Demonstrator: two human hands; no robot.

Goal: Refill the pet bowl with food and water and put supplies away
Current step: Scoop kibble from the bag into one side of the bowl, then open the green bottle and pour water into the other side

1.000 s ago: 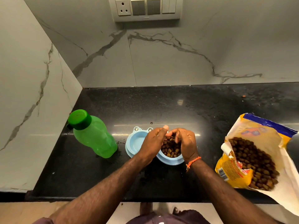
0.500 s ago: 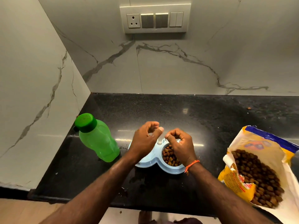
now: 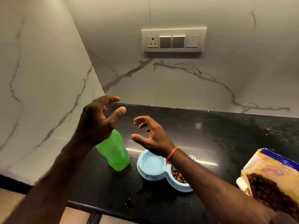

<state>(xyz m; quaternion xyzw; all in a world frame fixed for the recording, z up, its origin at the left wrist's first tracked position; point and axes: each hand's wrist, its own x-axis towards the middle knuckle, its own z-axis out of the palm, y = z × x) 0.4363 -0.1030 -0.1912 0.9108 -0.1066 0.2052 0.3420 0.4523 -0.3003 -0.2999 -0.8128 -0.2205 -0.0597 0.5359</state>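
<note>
A light blue double pet bowl [image 3: 151, 172] sits on the black counter. Its left cup is bare; its right cup holds brown kibble [image 3: 178, 176], partly hidden by my right forearm. A green plastic bottle [image 3: 114, 151] stands just left of the bowl, its cap hidden behind my left hand. My left hand [image 3: 98, 120] is raised above the bottle, fingers spread, holding nothing. My right hand [image 3: 152, 138] hovers above the bowl, also spread and empty, an orange thread on its wrist. An open yellow and blue kibble bag [image 3: 271, 180] lies at the right edge.
The black stone counter [image 3: 210, 135] runs to marble walls at the back and left. A switch panel with a socket [image 3: 174, 39] sits on the back wall. Small wet spots [image 3: 128, 203] mark the counter near its front edge. One stray crumb [image 3: 268, 129] lies far right.
Both hands have lifted off the kibble cup and spread apart. The left one now rises over the bottle. The camera has tilted upward, showing more wall.
</note>
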